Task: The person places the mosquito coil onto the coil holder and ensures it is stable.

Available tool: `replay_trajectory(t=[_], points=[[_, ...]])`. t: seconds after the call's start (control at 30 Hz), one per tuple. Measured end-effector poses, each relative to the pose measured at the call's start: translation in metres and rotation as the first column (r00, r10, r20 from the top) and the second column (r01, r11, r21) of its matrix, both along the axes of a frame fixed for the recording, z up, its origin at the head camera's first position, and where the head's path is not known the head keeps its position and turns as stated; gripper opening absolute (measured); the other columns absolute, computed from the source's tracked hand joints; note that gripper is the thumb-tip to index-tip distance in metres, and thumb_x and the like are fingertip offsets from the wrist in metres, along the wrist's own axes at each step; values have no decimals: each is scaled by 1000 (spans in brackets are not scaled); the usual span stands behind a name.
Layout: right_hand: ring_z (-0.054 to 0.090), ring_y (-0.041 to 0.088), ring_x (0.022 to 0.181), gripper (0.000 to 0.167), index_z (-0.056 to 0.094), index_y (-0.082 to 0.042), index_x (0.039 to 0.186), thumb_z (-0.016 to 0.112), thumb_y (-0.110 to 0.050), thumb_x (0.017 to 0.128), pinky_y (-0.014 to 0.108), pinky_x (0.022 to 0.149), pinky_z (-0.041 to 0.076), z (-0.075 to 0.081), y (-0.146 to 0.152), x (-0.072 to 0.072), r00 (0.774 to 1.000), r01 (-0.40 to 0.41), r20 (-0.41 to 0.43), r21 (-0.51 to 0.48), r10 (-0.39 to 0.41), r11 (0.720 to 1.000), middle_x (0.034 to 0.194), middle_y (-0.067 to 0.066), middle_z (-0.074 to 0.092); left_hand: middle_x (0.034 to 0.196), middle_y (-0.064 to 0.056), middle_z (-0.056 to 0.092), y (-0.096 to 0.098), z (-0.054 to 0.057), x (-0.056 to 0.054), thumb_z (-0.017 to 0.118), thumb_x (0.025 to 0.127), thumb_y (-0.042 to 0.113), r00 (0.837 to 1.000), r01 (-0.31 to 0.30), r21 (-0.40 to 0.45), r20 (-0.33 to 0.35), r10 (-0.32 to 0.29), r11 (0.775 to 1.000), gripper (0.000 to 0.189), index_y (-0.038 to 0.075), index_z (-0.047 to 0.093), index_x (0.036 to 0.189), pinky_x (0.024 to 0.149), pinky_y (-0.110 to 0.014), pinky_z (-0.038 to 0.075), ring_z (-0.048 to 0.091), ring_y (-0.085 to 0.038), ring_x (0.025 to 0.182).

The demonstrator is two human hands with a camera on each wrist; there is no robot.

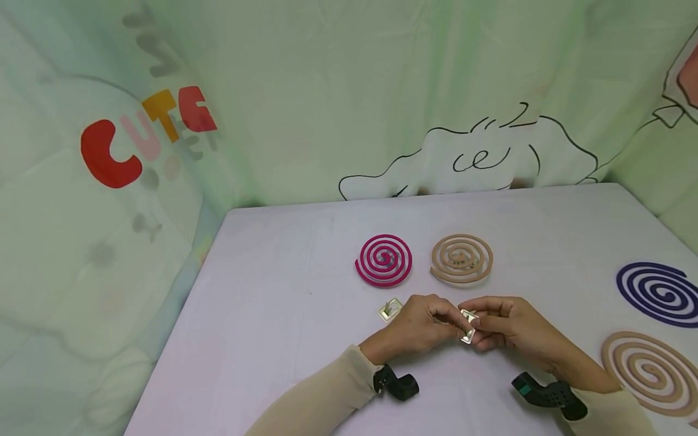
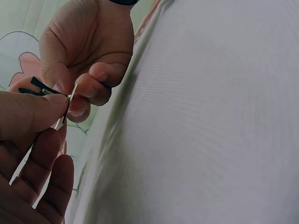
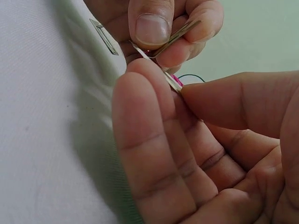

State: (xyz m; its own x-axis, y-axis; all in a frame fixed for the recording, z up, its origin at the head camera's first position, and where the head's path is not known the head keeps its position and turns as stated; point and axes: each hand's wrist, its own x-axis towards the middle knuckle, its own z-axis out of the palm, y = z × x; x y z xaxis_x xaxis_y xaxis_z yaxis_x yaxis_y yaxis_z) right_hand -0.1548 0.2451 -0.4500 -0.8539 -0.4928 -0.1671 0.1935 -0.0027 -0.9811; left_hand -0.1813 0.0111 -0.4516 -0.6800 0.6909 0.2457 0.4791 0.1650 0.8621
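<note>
Between both hands is a small silvery metal mosquito coil stand, a rectangular plate with a narrow tongue raised from it. My left hand pinches the tongue between thumb and fingertips. From the other side, my right hand grips the plate's edge with thumb and fingers. The right wrist view shows the tongue standing at an angle to the plate, whose middle is partly hidden by fingertips. A second coil stand lies on the table just behind the left wrist.
Beyond the hands lie a magenta mosquito coil and a tan coil. To the right are a dark blue coil and another tan coil. The white table meets a printed green curtain at its back.
</note>
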Motion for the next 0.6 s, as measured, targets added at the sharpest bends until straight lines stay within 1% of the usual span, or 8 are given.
replay_trajectory(t=[0.13, 0.27, 0.43, 0.6], points=[[73, 16, 82, 34, 71, -16, 124, 51, 3, 104, 31, 74, 62, -1, 0, 0, 1000, -2, 4, -2, 2, 1000, 100, 5, 74, 93, 0, 79, 0, -1, -2, 80, 89, 2, 996, 19, -2, -84, -19, 1000, 7, 6, 83, 93, 80, -13, 49, 53, 12, 88], [74, 16, 82, 34, 71, -16, 124, 51, 3, 104, 31, 74, 62, -1, 1, 0, 1000, -2, 1, -5, 2, 1000, 100, 5, 74, 93, -2, 79, -1, -1, -3, 81, 88, 2, 992, 29, -5, -124, -29, 1000, 7, 6, 83, 93, 79, -14, 49, 53, 13, 87], [74, 16, 82, 33, 71, -16, 123, 51, 3, 104, 31, 75, 62, -2, 1, 0, 1000, -4, 6, -14, 4, 1000, 100, 5, 74, 93, -1, 79, 0, -2, -3, 81, 88, 2, 990, 19, -7, -138, -20, 1000, 7, 7, 83, 93, 78, -13, 49, 52, 13, 87], [74, 15, 82, 33, 71, -17, 122, 51, 2, 105, 31, 75, 62, -2, 1, 0, 1000, -9, 14, -22, 9, 1000, 101, 5, 74, 93, -1, 79, 0, -3, -3, 82, 87, 3, 988, 20, -7, -153, -21, 1000, 6, 7, 83, 92, 77, -10, 45, 51, 14, 86]])
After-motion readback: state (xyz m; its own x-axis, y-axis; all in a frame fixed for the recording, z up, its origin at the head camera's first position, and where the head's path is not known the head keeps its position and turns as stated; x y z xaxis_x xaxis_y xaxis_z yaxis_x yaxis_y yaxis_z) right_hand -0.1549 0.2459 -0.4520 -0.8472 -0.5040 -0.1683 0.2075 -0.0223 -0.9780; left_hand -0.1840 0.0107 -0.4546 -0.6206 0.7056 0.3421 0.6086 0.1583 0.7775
